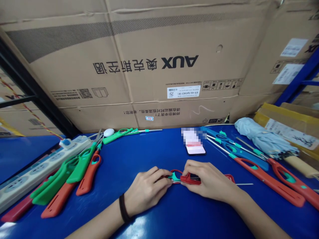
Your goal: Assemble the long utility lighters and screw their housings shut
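My hands work together above the blue tabletop (139, 156). My right hand (206, 179) is shut on a red plastic utility lighter handle (189, 179), which is partly hidden by my fingers. My left hand (147, 191) pinches a teal lighter part (175, 177) against the handle's red loop end (177, 172). A thin metal rod (244, 184) lies just right of my right hand. Several finished-looking long lighters lie to both sides, with green and red ones (72, 176) on the left and red and blue ones (269, 182) on the right.
A white power strip (42, 169) lies along the left edge, and a phone (195, 150) with a blurred screen lies ahead. A folded pale blue umbrella (264, 137) lies at right. Large cardboard boxes (149, 59) stand behind the table.
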`<state>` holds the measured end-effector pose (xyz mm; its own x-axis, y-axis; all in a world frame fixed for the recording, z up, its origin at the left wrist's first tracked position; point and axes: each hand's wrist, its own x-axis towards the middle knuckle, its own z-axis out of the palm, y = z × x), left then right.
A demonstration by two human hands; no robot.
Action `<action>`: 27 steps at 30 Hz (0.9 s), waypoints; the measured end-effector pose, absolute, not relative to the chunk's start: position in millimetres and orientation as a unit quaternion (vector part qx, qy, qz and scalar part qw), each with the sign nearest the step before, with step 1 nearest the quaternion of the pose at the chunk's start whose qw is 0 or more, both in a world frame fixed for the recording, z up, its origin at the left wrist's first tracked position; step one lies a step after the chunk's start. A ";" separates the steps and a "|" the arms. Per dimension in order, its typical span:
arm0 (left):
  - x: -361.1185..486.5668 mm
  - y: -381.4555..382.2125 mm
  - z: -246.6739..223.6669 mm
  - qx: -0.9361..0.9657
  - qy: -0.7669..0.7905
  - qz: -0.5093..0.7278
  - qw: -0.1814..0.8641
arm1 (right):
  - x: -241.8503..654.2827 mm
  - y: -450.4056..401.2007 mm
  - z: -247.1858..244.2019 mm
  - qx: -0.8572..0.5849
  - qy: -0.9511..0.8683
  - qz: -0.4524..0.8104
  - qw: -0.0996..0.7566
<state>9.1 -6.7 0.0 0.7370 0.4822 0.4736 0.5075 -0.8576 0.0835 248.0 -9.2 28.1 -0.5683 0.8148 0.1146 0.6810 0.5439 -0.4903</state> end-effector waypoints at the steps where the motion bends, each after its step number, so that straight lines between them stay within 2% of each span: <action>1: 9.2 -6.5 -0.4 -0.931 -0.268 -0.248 0.018 | 247.6 -9.4 28.1 -0.434 -0.862 0.200 0.167; 27: 5.7 -3.1 2.8 -0.918 -0.275 -0.272 -0.083 | 240.3 -9.8 24.1 -0.422 -0.871 0.172 0.184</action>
